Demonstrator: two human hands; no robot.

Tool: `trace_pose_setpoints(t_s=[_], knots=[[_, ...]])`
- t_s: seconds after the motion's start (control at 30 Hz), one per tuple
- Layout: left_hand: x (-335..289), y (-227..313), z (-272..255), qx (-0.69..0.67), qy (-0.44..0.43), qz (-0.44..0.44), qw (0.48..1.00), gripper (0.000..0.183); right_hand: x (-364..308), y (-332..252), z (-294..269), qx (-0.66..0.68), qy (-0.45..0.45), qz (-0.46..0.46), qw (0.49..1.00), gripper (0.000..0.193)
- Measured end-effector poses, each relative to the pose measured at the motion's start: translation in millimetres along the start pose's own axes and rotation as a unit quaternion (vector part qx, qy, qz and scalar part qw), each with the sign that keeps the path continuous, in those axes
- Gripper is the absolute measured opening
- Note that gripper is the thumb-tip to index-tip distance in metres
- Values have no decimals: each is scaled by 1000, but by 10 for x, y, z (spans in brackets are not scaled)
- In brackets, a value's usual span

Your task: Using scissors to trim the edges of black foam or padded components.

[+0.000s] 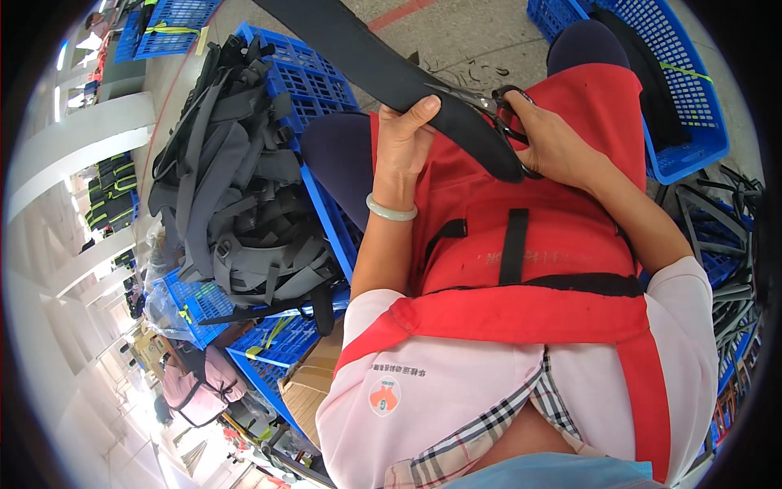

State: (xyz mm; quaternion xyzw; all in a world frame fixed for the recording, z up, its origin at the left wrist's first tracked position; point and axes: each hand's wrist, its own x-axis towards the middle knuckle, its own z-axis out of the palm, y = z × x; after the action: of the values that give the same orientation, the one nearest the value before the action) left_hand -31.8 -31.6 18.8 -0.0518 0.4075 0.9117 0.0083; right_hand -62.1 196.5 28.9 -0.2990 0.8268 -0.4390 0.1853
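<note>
A long, wide black strap (358, 57) with a rounded end runs from the upper left across to my lap, over the red apron (521, 236). My left hand (406, 134) is closed on it, thumb on top and fingers beneath. In my right hand (554, 140) is a pair of scissors (472, 99), fingers through the dark handles. The metal blades lie against the strap's edge, just beyond my left thumb. Whether the blades are parted, I cannot tell. The strap's rounded end rests close to my right hand, below the scissors' handles.
To my left, dark padded straps and buckles (236, 179) are heaped over blue crates (314, 90). A blue basket (692, 155) with black pieces stands at far right, above a pile of grey strips (725, 244). Dark scraps (468, 75) litter the floor. Another person in pink (199, 383) is at lower left.
</note>
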Motion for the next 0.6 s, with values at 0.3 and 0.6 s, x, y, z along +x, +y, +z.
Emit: trace_pose_setpoints(t_s=[0.3, 0.6], knots=[[-32, -55, 3, 11, -1, -15, 1000, 27, -17, 33, 23, -19, 17, -41, 999, 55], [-54, -86, -3, -19, -5, -29, 999, 32, -12, 67, 89, 18, -19, 33, 999, 41]])
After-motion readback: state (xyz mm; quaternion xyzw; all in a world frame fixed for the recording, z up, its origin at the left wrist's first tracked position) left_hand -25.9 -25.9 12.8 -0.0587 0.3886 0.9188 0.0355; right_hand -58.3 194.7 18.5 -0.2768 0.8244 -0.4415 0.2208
